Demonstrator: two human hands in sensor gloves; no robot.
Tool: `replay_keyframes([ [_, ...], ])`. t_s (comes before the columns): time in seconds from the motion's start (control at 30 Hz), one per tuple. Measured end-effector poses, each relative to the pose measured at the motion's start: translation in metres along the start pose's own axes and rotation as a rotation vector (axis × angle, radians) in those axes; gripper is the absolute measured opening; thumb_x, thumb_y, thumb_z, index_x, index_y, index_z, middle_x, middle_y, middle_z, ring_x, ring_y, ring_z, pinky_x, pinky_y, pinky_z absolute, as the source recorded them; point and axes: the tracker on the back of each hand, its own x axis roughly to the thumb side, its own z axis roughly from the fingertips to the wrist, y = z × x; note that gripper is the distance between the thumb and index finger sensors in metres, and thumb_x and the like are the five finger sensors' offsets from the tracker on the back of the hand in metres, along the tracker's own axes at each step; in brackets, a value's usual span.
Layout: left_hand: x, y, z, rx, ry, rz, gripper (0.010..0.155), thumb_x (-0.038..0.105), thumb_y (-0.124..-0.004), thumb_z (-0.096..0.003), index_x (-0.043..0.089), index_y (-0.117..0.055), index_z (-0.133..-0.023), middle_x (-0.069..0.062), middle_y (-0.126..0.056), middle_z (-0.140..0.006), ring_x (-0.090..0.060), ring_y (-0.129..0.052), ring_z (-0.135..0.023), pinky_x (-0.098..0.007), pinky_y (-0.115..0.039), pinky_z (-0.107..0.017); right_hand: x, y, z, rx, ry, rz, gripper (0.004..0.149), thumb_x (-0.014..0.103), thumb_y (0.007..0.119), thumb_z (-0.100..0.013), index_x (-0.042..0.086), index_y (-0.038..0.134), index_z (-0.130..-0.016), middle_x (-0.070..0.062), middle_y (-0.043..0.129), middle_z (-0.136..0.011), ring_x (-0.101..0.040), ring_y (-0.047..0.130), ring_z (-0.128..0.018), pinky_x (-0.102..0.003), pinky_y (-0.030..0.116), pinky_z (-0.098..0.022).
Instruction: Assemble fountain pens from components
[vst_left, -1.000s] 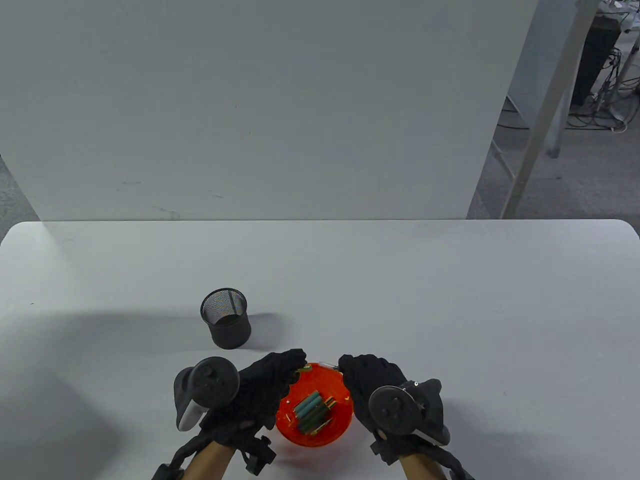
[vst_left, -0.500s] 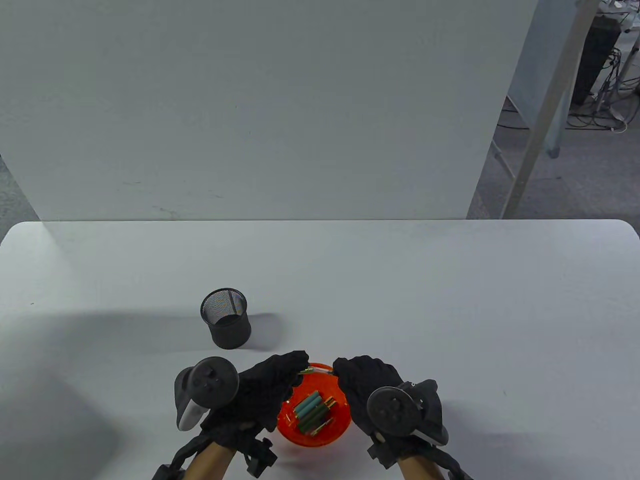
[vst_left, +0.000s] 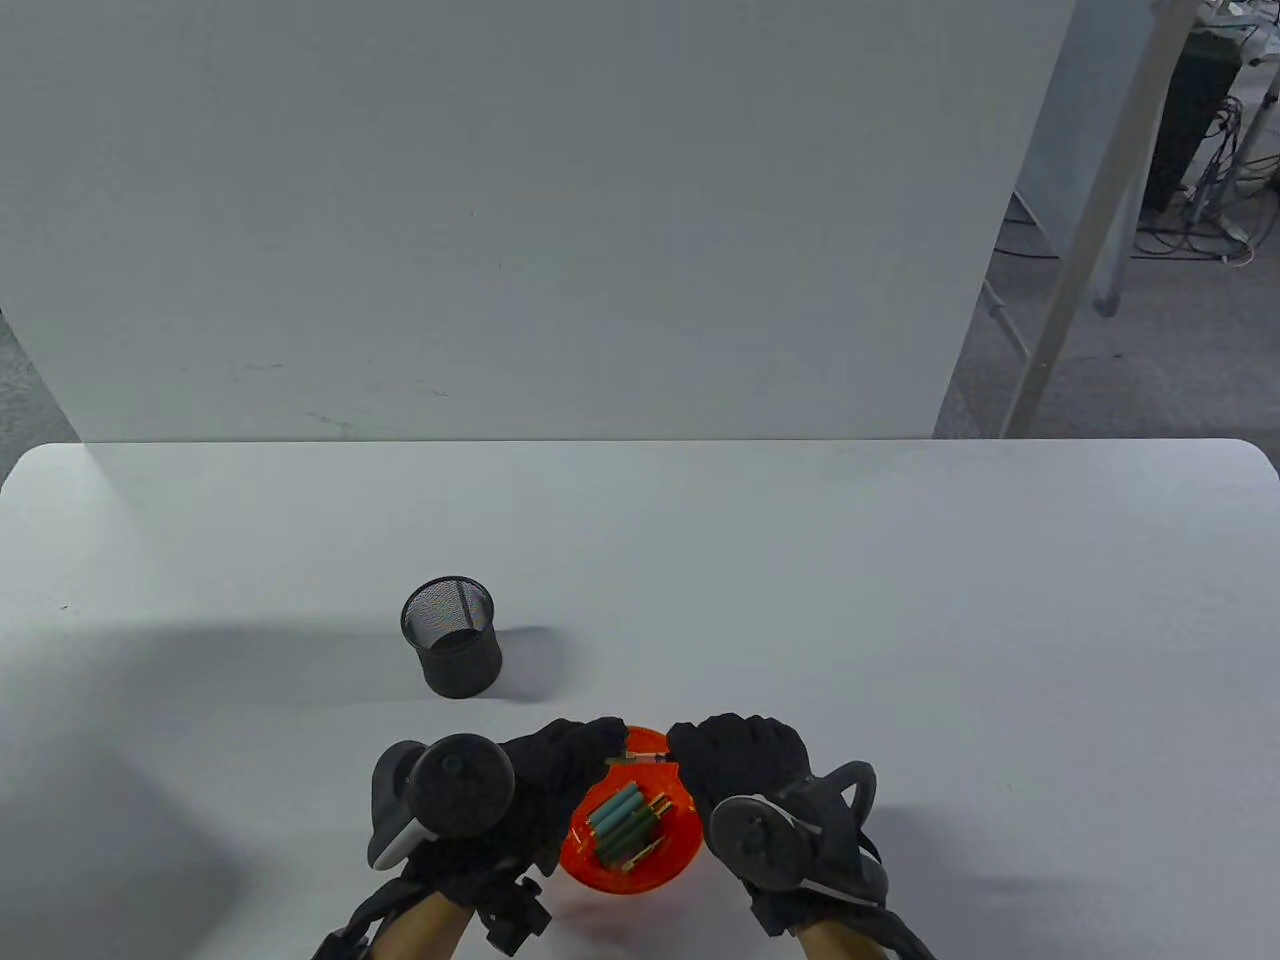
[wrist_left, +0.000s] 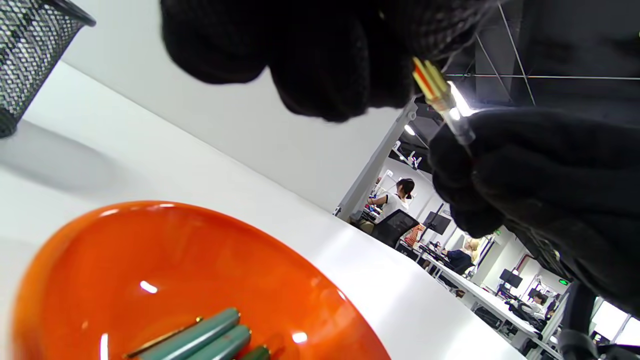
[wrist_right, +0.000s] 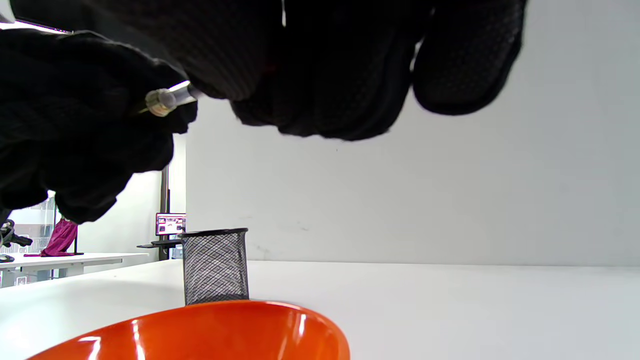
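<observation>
An orange bowl (vst_left: 682, 848) sits at the table's near edge with several green pen barrels and gold parts (vst_left: 625, 822) in it. Both hands are above its far rim, fingertips nearly touching. My left hand (vst_left: 590, 748) pinches a gold-coloured nib piece (wrist_left: 429, 82). My right hand (vst_left: 700, 748) pinches a clear tube-like ink cartridge (wrist_left: 461, 129). In the left wrist view the two parts meet end to end. The cartridge's end shows in the right wrist view (wrist_right: 167, 99), between my right hand (wrist_right: 320, 75) and left hand (wrist_right: 75, 125). The bowl (wrist_left: 175, 260) lies below with green barrels (wrist_left: 200, 340).
A black mesh pen cup (vst_left: 452, 636) stands upright to the far left of the bowl; it also shows in the left wrist view (wrist_left: 30, 50) and the right wrist view (wrist_right: 215, 272). A white panel stands along the table's far edge.
The hands have drawn closer together over the bowl's far rim and both wrists have rolled. The gap between the nib piece and the cartridge has closed.
</observation>
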Motion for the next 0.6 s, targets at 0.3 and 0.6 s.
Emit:
replay_keyframes([
  [0.3, 0.003, 0.0, -0.001, -0.013, -0.013, 0.088, 0.044, 0.037, -0.071, -0.0539, 0.029, -0.078, -0.097, 0.0, -0.097, -0.076, -0.013, -0.105, -0.046, -0.037, -0.091, -0.038, 0.003, -0.001, 0.003, -0.044, -0.018, 0.0, 0.041, 0.027, 0.066, -0.055, 0.016, 0.081, -0.092, -0.016, 0.083, -0.082, -0.03, 0.087, -0.065, -0.061, 0.072, -0.06],
  [0.6, -0.019, 0.009, -0.003, 0.006, 0.096, 0.199, 0.046, 0.036, -0.07, -0.0545, 0.029, -0.074, -0.099, 0.0, -0.093, -0.083, -0.016, -0.102, -0.054, -0.04, -0.088, -0.045, -0.016, 0.01, 0.004, -0.128, 0.163, -0.362, 0.058, 0.039, 0.067, -0.059, 0.011, 0.058, -0.109, -0.018, 0.073, -0.097, -0.033, 0.083, -0.075, -0.062, 0.07, -0.061],
])
